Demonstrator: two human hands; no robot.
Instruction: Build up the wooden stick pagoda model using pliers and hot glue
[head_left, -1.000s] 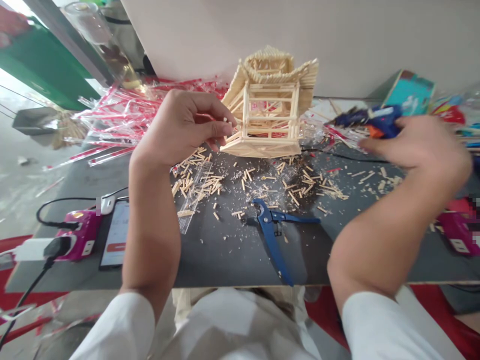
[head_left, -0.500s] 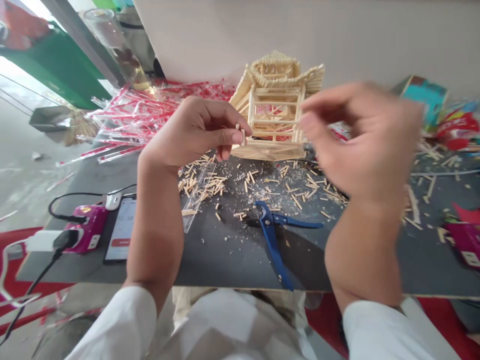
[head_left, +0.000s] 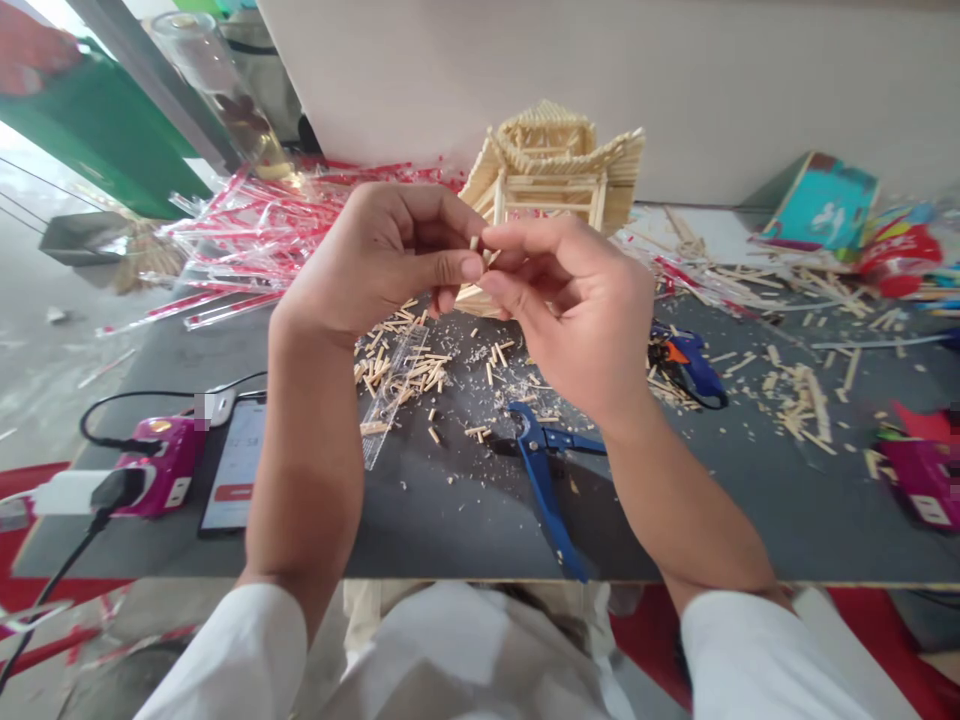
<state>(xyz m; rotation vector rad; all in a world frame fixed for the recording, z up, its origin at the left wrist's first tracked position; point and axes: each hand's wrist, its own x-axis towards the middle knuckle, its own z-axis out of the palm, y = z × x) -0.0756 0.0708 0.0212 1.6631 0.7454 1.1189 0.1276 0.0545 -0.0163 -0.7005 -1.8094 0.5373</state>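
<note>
In front of the model house, my left hand (head_left: 390,250) pinches short cut wooden sticks (head_left: 474,243) between thumb and forefinger. My right hand (head_left: 585,310) meets it there, its thumb and forefinger closed on the same small pieces; how the pieces join is hidden by the fingertips. Behind both hands stands the wooden stick model house (head_left: 551,140), with a sloped roof and an open frame; its lower part is covered by my right hand. Below the hands, a blue pipe cutter (head_left: 541,470) lies on the dark table with its handles spread.
Short stick offcuts (head_left: 420,370) and crumbs litter the table (head_left: 450,520). A blue glue gun (head_left: 694,368) lies right of my right wrist. Red-and-clear plastic wrappers (head_left: 247,230) are heaped at the left. A phone (head_left: 234,465) and a purple power strip (head_left: 166,468) with cables sit near my left forearm.
My right hand has come left and inward from the right side, and its fingertips now touch the pieces in my left hand. My left hand has stayed nearly still.
</note>
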